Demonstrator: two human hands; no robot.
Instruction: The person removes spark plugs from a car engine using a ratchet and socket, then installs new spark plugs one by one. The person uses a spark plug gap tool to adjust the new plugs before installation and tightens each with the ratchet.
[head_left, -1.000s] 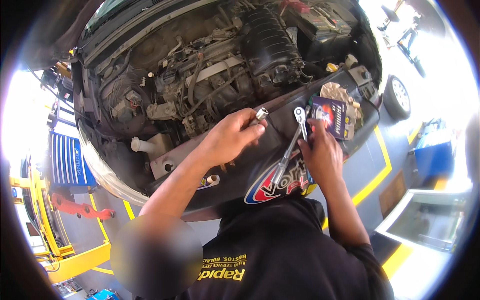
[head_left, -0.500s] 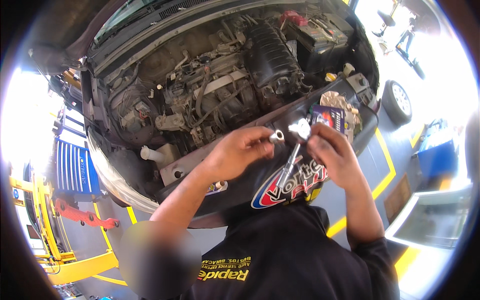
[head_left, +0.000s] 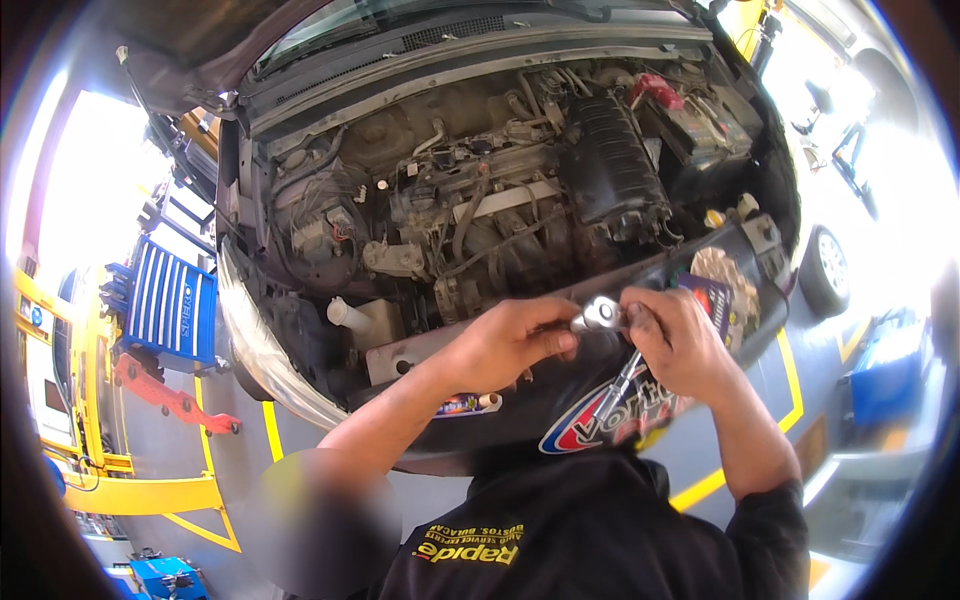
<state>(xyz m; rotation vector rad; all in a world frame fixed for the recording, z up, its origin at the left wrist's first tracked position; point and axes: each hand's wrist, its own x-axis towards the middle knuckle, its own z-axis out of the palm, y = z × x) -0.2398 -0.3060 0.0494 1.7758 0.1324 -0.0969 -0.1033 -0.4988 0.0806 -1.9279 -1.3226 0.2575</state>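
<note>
Between your hands, a silver ratchet wrench (head_left: 604, 311) could be losing its socket (head_left: 580, 323) if the two are meeting crookedly. Its head is pointing left, long axis apparently running crosswise into your curled right hand (head_left: 677, 342). Your left hand (head_left: 502, 345) is pinching the socket above the dark cover (head_left: 520, 425).

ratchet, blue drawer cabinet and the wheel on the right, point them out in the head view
ratchet (head_left: 602, 311): head view, on its round metal head
blue drawer cabinet (head_left: 171, 305): head view, on its drawer fronts
wheel (head_left: 831, 267): head view, on its pale rim
</note>
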